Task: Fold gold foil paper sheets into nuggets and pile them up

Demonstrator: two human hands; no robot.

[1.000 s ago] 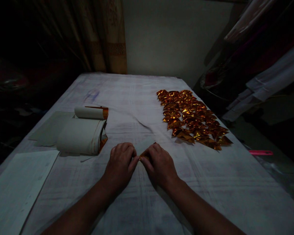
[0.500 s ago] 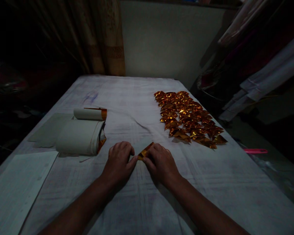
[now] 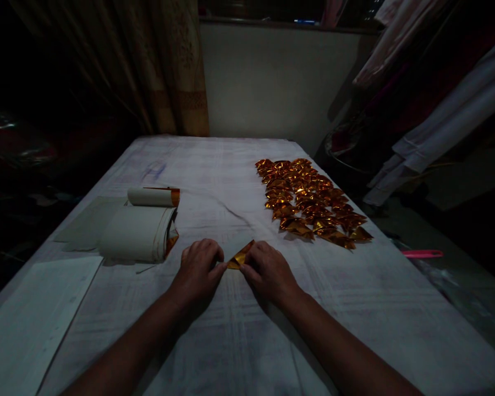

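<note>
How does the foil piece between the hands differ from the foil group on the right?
The foil piece is single; the foil group is many pieces in rows. The right hand grips the piece; no hand touches the group. The piece lies nearer the camera, the group farther back. Both look shiny orange-gold.

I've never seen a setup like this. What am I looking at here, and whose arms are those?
There's no machine here: these are a person's bare hands, seen by a camera worn on that person's head, looking forward and down. The right hand grips a small folded piece of gold foil paper; the left hand has its thumb at the piece's other end. The table wears a pale checked cloth. On its left lie a curled stack of pale sheets with gold showing at one edge, and a flat white sheet. On the right sit rows of shiny folded gold pieces.
</note>
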